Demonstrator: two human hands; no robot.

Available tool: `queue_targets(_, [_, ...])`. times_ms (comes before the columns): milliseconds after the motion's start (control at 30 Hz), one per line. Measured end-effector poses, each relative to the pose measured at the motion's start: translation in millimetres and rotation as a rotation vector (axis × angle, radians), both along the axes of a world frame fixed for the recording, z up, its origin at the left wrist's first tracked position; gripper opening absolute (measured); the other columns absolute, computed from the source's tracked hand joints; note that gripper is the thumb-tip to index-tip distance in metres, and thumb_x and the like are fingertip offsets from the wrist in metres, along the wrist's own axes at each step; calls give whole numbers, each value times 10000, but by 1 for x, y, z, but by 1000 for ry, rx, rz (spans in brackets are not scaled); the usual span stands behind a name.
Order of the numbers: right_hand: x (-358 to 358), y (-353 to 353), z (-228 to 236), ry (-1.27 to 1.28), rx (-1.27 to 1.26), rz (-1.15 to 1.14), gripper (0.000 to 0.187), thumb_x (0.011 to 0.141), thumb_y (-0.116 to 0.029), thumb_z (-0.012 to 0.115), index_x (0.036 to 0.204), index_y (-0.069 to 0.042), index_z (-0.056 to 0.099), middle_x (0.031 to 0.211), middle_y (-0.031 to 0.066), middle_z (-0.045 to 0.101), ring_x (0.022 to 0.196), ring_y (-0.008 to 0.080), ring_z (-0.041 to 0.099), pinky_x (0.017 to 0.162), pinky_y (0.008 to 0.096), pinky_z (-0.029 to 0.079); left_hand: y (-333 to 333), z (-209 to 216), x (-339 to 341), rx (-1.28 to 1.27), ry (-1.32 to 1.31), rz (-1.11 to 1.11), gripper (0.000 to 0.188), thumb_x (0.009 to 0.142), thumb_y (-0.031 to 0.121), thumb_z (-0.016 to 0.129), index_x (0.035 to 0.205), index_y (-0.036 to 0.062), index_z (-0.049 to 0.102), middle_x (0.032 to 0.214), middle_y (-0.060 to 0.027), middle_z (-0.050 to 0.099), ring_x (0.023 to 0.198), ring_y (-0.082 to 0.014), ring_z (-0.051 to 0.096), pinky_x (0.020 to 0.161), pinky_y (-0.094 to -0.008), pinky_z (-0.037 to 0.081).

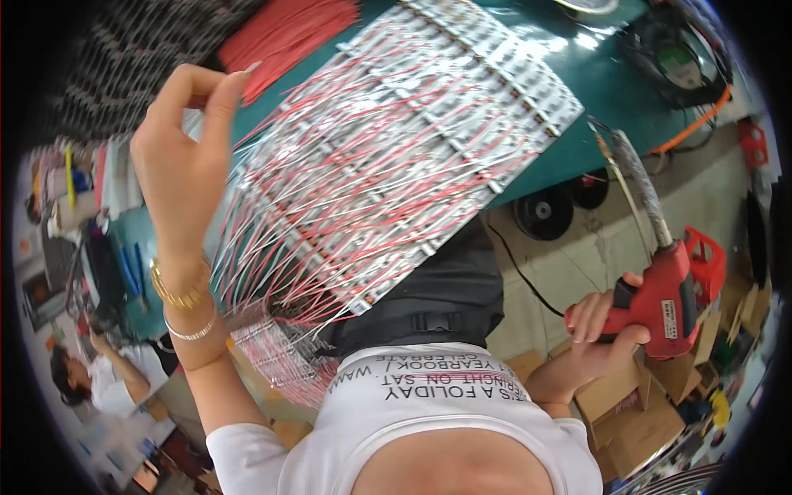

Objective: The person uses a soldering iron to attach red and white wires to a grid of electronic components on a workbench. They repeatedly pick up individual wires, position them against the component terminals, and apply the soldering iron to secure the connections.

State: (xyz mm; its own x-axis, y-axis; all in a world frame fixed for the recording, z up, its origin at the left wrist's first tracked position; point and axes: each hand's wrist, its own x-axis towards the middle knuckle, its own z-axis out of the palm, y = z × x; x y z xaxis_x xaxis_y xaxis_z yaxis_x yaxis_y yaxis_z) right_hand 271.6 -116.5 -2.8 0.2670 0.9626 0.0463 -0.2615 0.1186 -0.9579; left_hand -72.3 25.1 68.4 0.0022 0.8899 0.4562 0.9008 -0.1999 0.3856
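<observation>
My right hand [606,322] is wrapped round the handle of a red soldering gun [670,301], held off the table's right side. Its long metal barrel and a thin feed tube point up toward the table edge, and a black cord trails from the grip. A silvery panel of circuit boards [462,107] lies tilted on the green table, with many red and white wires [330,190] running across it and over its left edge. Above the panel's left side, my left hand [186,140] is raised with thumb and forefinger pinched; anything between the tips is too small to make out.
A bundle of red wires [285,37] lies at the table's far left, beside stacked dark boards [140,74]. A black fan-like device [681,62] with an orange cable sits far right. Below are black reels [543,213] and cardboard boxes [639,429]. Another person [115,375] sits at left.
</observation>
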Motion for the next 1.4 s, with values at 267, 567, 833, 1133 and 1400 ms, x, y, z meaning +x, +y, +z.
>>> queue_targets(267, [-10, 16, 1, 35, 61, 66, 698, 909, -538, 409, 1259, 62, 329, 497, 9, 384, 382, 112, 374, 408, 256, 380, -15, -52, -107, 34, 186, 104, 192, 806, 202, 669, 811, 14, 630, 779, -92, 630, 746, -232, 593, 681, -323, 457])
queue_targets(567, [-17, 17, -4, 20, 107, 110, 571, 945, -450, 413, 1250, 29, 355, 502, -3, 372, 377, 101, 354, 426, 247, 370, -6, -54, -7, -292, 219, -5, 659, 677, 501, 726, 1072, 8, 543, 1015, -176, 590, 943, -288, 572, 799, -377, 444])
queue_targets(833, [-16, 19, -6, 8, 84, 95, 535, 955, -428, 406, 1239, 23, 368, 495, -4, 363, 374, 97, 339, 419, 246, 358, 26, -34, -10, -696, -34, 34, 805, 595, 550, 754, 1093, -42, 529, 958, -194, 606, 879, -271, 597, 763, -337, 457])
queue_targets(1133, [-14, 28, -6, -70, 166, -105, 492, 956, -335, 443, 1263, 34, 336, 500, 8, 364, 390, 105, 356, 435, 257, 369, -34, -19, -20, -483, -417, 27, 403, 681, 257, 783, 857, -11, 538, 750, -81, 631, 627, -102, 572, 568, -239, 447])
queue_targets(1400, [-14, 127, 66, -798, 442, -347, 170, 864, -71, 594, 1007, 17, 622, 645, 9, 545, 533, 94, 484, 500, 247, 395, -171, -27, -110, -127, -944, 199, 308, 656, 29, 732, 907, -10, 559, 869, -81, 641, 789, -116, 607, 681, -250, 491])
